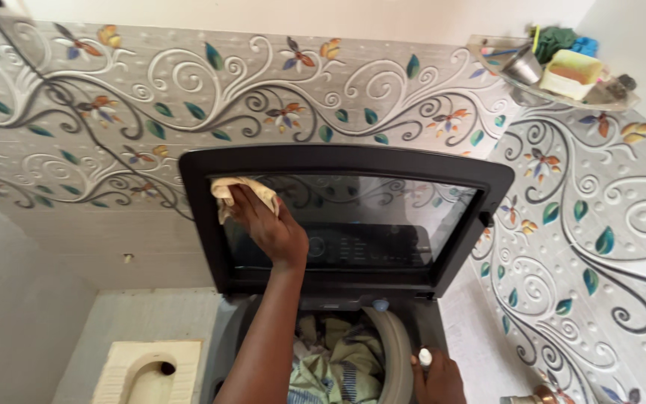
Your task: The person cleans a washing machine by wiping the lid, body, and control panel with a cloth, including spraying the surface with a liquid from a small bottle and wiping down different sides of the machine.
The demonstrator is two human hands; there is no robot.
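- The left hand presses flat on a cloth, fingers stretched over it, holding it against the glass at the upper left corner of the raised lid.
- The cloth is one small, pale cream rag, crumpled, with a loose corner hanging out left of the fingers.
- The right hand sits low at the bottom edge, resting on the rim of the washing machine; a small white thing shows at its fingertips, but whether the fingers pinch it or only rest beside it I cannot tell.
- The lid is a single dark-framed panel of tinted glass, standing upright, mirroring the wall pattern and showing the machine's control panel behind it.
- The one top-loading machine stands open below the lid, its drum holding clothes in green, yellow and blue stripes.
- Tiles with grey scrolls and orange and teal flowers cover two walls.
- One glass corner shelf at upper right carries a steel cup, a yellow soap bar and green and blue items.
- One cream floor-level toilet pan lies at lower left.
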